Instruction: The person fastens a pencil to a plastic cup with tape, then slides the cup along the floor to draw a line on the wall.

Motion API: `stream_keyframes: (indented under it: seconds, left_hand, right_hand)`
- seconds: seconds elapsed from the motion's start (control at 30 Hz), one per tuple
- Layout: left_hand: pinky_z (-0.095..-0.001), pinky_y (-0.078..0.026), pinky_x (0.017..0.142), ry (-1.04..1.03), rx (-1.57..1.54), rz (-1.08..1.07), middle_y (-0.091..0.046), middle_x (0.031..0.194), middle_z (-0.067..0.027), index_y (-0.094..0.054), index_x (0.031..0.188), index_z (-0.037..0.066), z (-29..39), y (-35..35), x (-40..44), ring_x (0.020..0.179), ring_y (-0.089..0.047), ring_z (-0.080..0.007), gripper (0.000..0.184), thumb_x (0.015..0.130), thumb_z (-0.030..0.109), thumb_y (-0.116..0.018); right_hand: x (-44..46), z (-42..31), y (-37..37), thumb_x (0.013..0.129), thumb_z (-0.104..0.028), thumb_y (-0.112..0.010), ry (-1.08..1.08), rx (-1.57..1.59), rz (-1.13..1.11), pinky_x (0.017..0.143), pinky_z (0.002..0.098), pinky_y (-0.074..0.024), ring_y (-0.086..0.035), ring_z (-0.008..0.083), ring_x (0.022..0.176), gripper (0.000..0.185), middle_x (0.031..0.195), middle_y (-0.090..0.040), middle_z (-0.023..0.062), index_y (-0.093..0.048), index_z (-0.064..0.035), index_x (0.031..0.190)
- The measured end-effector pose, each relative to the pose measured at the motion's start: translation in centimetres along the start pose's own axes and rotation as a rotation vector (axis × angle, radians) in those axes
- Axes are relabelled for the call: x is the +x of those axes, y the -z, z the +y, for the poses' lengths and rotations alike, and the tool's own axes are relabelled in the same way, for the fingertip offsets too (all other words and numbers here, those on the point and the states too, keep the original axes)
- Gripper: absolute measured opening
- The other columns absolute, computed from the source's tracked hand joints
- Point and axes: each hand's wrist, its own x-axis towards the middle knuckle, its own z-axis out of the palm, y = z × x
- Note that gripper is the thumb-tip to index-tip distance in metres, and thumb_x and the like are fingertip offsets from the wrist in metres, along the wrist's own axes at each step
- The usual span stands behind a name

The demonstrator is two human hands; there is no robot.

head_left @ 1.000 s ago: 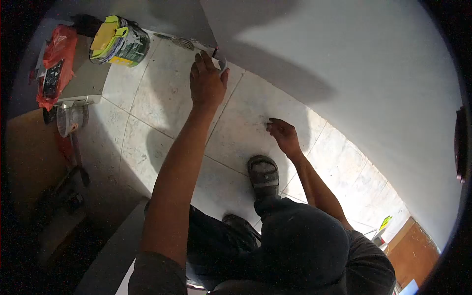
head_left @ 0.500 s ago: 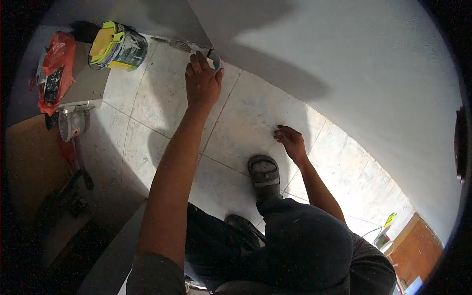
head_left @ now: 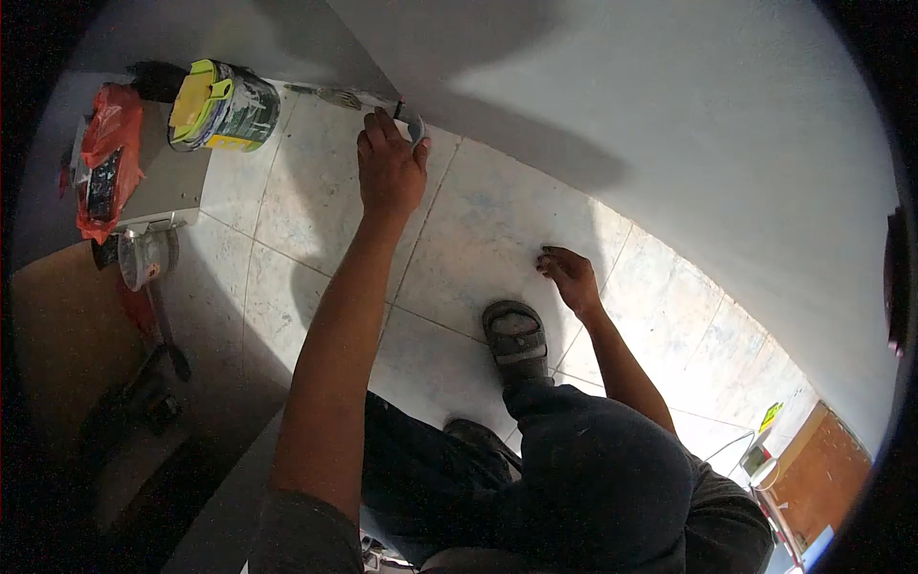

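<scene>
So the pale thing (head_left: 414, 126) is down by the foot of the wall (head_left: 669, 124), close to the corner, and my left hand (head_left: 392, 179) has hold of it, fingers on one side and thumb on the other. Compared with a second ago my grip looks about the same, and the thing has barely shifted against the tiles; most of the jump is just my view turning a bit. What did move is my right hand (head_left: 572, 279): it's drifted back toward me, so the gap is wider and the left is doing the holding alone.

As for looks, it's small, whitish with a grey curved edge, and there's a thin dark bit sticking up beside it. Can't tell if that's part of it, or whether it actually touches the wall; my fingers hide a lot.

My right hand hangs above the floor (head_left: 488, 206) with fingers curled in. Can't tell if something tiny is pinched there.

Further out: a wire-looking tool (head_left: 339, 98) lies along the wall's foot, then a messy bucket (head_left: 251, 107) with a yellow block (head_left: 191, 99) on it, and a red bag (head_left: 115, 120) on a grey box (head_left: 177, 177).
</scene>
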Motion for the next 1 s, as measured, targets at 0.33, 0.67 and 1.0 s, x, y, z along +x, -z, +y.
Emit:
stream_keyframes:
  seconds: [0.33, 0.67, 1.0]
  left_hand:
    - [-0.0497, -0.039, 0.120, -0.057, 0.029, 0.026, -0.036, 0.158, -0.0325, -0.029, 0.159, -0.017, 1.9, -0.8, -1.2, 0.141, -0.043, -0.0447, 0.088, 0.106, 0.045, -0.064]
    - [-0.0493, -0.038, 0.122, -0.086, 0.113, -0.038, -0.031, 0.161, -0.0312, -0.025, 0.160, -0.017, 4.2, -1.1, -2.2, 0.143, -0.041, -0.0427, 0.090, 0.107, 0.045, -0.064]
    - [-0.0489, -0.036, 0.124, -0.122, 0.122, -0.064, -0.031, 0.162, -0.0307, -0.023, 0.161, -0.016, 6.1, -1.1, -3.0, 0.145, -0.040, -0.0427, 0.090, 0.108, 0.045, -0.062]
  right_hand:
    - [-0.8, 0.0, 1.0, 0.101, -0.017, -0.073, 0.018, -0.008, 0.032, 0.094, 0.0346, -0.0587, -0.076, 0.0217, 0.101, 0.036, 0.111, -0.081, 0.0169, -0.071, 0.0070, 0.129]
    - [-3.5, 0.3, 6.7, 0.101, -0.016, -0.076, 0.064, -0.257, 0.408, 0.100, 0.0380, -0.0575, -0.074, 0.0257, 0.112, 0.036, 0.123, -0.077, 0.0187, -0.072, 0.0024, 0.131]
    - [-17.5, 13.9, 18.9, 0.077, -0.097, -0.062, -0.793, -0.849, 0.904, 0.120, 0.0840, -0.0037, -0.001, 0.0488, 0.165, 0.139, 0.179, 0.004, 0.0294, -0.002, -0.0184, 0.175]
